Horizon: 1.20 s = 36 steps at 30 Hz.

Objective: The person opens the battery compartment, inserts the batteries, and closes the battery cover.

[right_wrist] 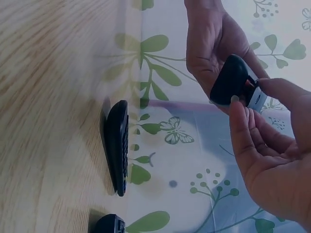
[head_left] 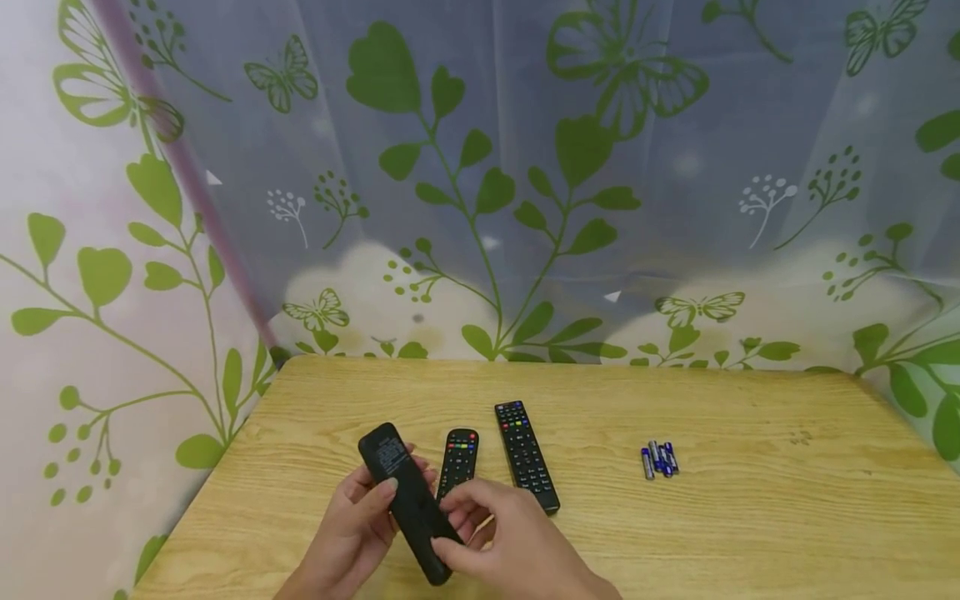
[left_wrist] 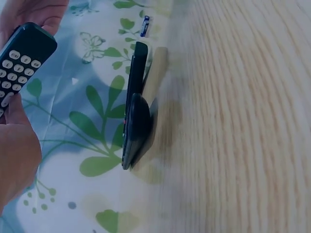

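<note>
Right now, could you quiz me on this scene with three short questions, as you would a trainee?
1. Which side of the black remote control in the left hand faces the head camera: A) button side, or B) back?
2. How many remotes lie on the wooden table?
3. True or false: in the head view, the blue-and-silver batteries lie to the right of the remotes on the table.

Key:
1. B.
2. Two: the left remote and the right remote.
3. True.

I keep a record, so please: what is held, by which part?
A remote: left hand grips around its middle, right hand near its lower end.
</note>
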{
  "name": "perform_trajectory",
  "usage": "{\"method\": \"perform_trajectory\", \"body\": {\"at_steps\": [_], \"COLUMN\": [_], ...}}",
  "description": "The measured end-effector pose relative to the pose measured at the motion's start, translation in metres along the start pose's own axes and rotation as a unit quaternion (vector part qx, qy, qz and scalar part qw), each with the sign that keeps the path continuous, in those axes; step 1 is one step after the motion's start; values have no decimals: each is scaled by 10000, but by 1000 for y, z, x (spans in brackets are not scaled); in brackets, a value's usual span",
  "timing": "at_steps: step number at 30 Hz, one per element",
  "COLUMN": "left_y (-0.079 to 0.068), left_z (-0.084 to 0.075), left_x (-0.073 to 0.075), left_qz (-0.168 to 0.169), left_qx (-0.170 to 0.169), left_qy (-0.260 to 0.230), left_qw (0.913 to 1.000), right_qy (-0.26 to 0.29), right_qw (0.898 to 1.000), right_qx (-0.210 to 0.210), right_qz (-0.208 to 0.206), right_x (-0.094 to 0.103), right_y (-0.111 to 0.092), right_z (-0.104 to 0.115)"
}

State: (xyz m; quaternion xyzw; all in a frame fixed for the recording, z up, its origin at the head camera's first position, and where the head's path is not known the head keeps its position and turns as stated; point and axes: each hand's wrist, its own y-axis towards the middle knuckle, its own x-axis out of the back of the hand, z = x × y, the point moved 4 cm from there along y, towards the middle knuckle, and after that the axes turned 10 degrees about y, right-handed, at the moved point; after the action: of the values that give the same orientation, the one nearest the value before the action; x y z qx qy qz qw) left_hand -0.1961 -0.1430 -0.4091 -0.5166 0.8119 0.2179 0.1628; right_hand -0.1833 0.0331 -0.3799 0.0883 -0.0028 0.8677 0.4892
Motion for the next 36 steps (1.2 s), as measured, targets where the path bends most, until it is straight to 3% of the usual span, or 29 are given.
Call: {"method": "perform_trajectory", "body": {"at_steps": [7,11,15,22,28,36], "left_y": [0,0,2,3,3,3], "left_z": [-1,0,2,6,6,7], "left_x": [-3,-4,-6,-10,-12,-15], "left_qz": [-4,66,141,-7,212,124], "left_qx": [66,73,8,109,-15,98], "left_qy": [71,44,270,839,727,662], "left_qw": [10000,9999,9995,9964,9971,9977], "right_qy": [361,520,179,-655,-780,-817], "right_qw": [9982,9972,9990,9969,9952,9942], "right_qx": [-411,-513,-404,-430,-581,-698], "right_qz": [-237,-142,27,-3,60,-13], "right_x": [0,0,-1,-1,0,2], "right_y": [-3,-4,-3,-3,-3,-5], "right_z": [-2,-5,-6,-6,-8,-8]}}
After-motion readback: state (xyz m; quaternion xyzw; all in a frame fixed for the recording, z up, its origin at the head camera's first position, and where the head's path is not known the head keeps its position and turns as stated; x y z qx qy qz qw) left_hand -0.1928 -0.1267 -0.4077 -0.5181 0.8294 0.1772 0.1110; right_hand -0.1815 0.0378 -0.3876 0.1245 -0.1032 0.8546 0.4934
